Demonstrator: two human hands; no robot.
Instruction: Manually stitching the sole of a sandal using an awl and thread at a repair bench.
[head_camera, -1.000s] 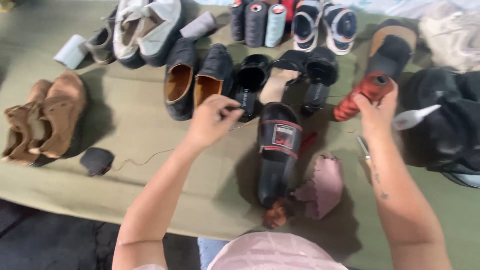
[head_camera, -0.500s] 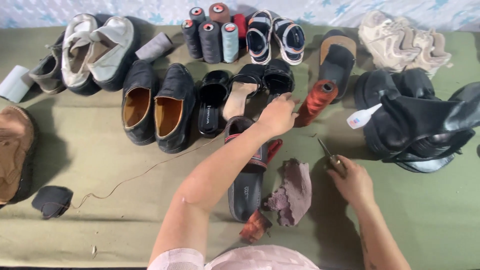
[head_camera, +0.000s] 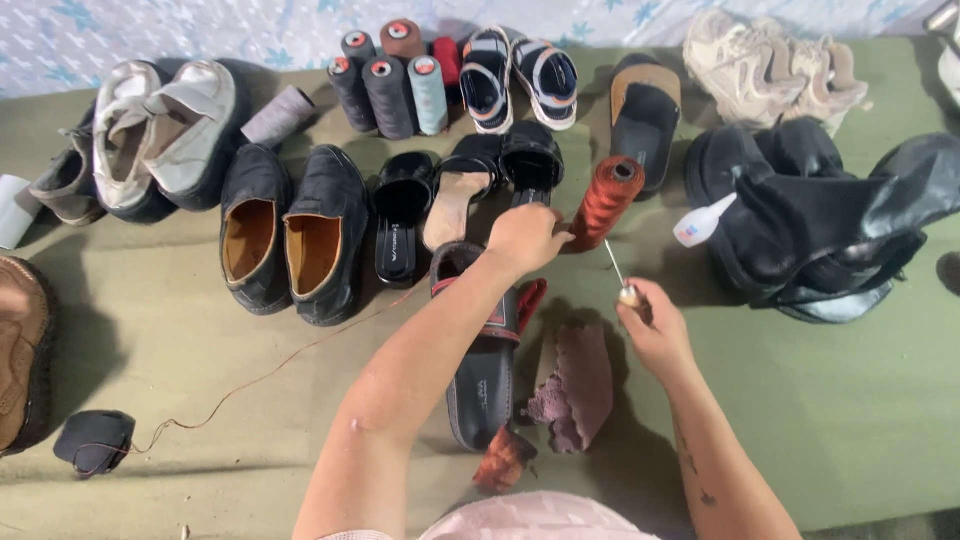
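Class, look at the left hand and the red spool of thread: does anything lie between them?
Nothing visible does. The left hand has its fingertips right beside the red spool of thread, above the black sandal.

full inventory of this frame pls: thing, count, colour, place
Thread cone: 1, rust-red, centre, at left fingertips.
Awl: 1, metal tip, in right hand.
Slide sandal: 1, black, under left forearm.
Thread spools: several, grey, brown, teal, red, top.
Loafers: 2, black, left of centre.
Sneakers: pair, white, top left.
Boots: black, right.
Glue bottle: 1, clear, on boots.
Cloth: green, underneath.
Left hand: at cone.
Right hand: grips awl.
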